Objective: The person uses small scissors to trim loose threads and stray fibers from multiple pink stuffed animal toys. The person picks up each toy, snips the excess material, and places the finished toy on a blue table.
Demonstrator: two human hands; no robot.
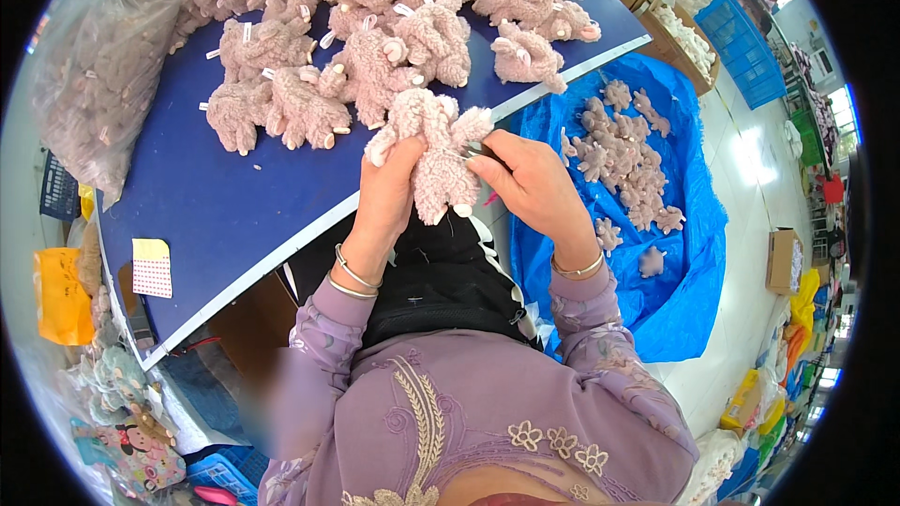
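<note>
Just past the table's front edge, my left hand (388, 189) is closed around a pale pink plush toy (442, 169) with curly fur and whitish tips on its limbs. My right hand (534, 180) pinches at the toy's right side, thumb against forefinger. Between those fingers shows a small thin metal tool (472, 152), mostly hidden, so its exact kind is unclear. More plush toys (305, 108) of the same pink lie heaped across the blue tabletop (216, 225) beyond my hands, several with white tags.
To the right, a blue plastic sheet (689, 290) on the floor holds a pile of small plush toys (623, 159). A clear bag (103, 84) stuffed with toys stands at the left. A yellow and white paper (152, 268) lies near the table's left corner. Cardboard box (689, 42) behind.
</note>
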